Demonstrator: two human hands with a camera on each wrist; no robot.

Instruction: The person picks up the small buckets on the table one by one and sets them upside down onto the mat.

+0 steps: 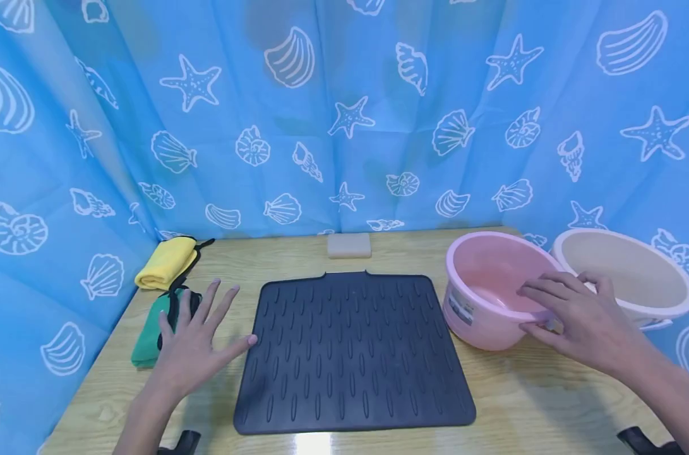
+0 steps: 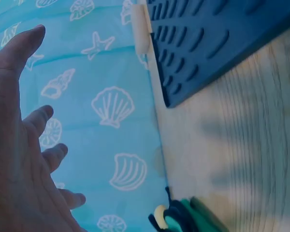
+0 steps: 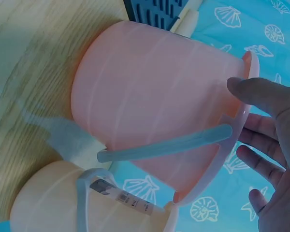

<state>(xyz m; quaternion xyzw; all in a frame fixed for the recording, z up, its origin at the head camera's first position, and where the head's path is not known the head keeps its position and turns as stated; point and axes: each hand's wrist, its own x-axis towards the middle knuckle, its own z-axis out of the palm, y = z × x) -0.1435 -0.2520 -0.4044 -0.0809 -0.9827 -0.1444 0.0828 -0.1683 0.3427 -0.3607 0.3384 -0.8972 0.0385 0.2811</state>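
Note:
At the right, my right hand is at the near rim of a pink bucket, its thumb outside the wall and its fingers reaching over the inside. The right wrist view shows the thumb against the outer wall just under the rim, and a grey-blue handle lying along the bucket's side. My left hand is spread with nothing in it, overlapping a folded green cloth with black trim in the head view.
A dark ribbed mat lies mid-table. Behind it stands a small beige block. A folded yellow cloth sits at the back left. Right of the pink bucket is a cream bucket. A blue shell-patterned curtain hangs behind.

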